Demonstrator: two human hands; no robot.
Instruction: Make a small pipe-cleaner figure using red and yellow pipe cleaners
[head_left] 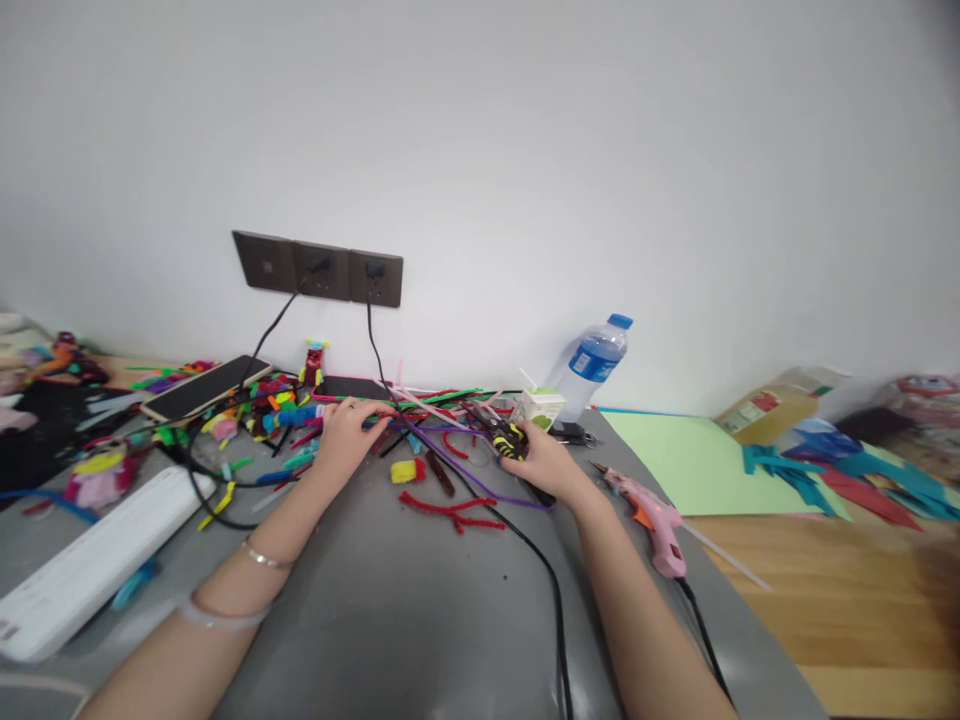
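Note:
My left hand [346, 432] reaches forward into a heap of coloured pipe cleaners [442, 420] on the grey mat [420, 620], fingers curled over several strands. My right hand [546, 462] grips a black and yellow tool [504, 437], which looks like cutters, its tip pointing left into the pipe cleaners. A red pipe cleaner piece [450, 508] and a small yellow and red piece [407, 470] lie just in front of both hands. A purple strand [465, 472] runs between them.
A pink glue gun [651, 518] lies right of my right arm, its black cable trailing toward me. A water bottle [592, 366] and small carton [541, 406] stand behind. Two phones [204, 388] charge from wall sockets [319, 268]. A white power strip [97, 560] lies left; green paper [697, 462] right.

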